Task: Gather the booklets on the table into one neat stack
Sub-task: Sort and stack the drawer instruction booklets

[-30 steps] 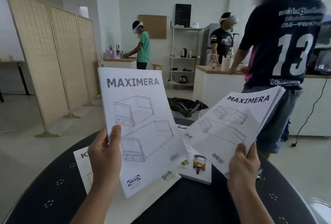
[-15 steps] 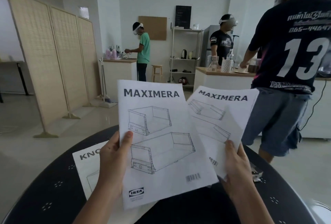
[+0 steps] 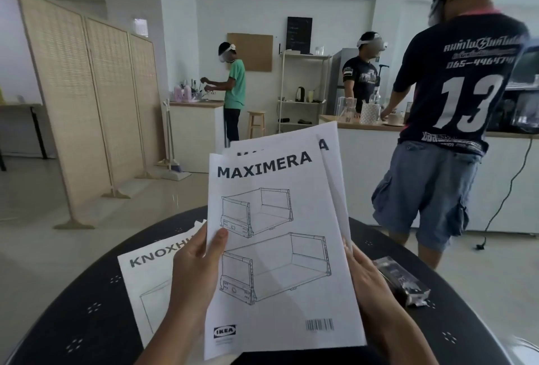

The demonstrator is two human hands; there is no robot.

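Note:
I hold two white MAXIMERA booklets upright above the round black table (image 3: 87,321). The front booklet (image 3: 280,248) shows drawer drawings and covers most of the second booklet (image 3: 323,137), whose top and right edge stick out behind it. My left hand (image 3: 195,277) grips the left edge with the thumb on the cover. My right hand (image 3: 370,283) holds the right edge from behind. A white KNOXHULT booklet (image 3: 145,280) lies flat on the table under my left hand. Anything beneath the held booklets is hidden.
A clear plastic packet (image 3: 404,281) lies on the table at the right. A person in a dark numbered shirt (image 3: 455,107) stands close beyond the table's right side. Folding screens (image 3: 87,107) stand at the left, counters and two more people further back.
The two MAXIMERA booklets, held apart a second ago, have been brought together; the right-hand one has slid behind the left-hand one. The head view has tilted and the table packet has come into sight.

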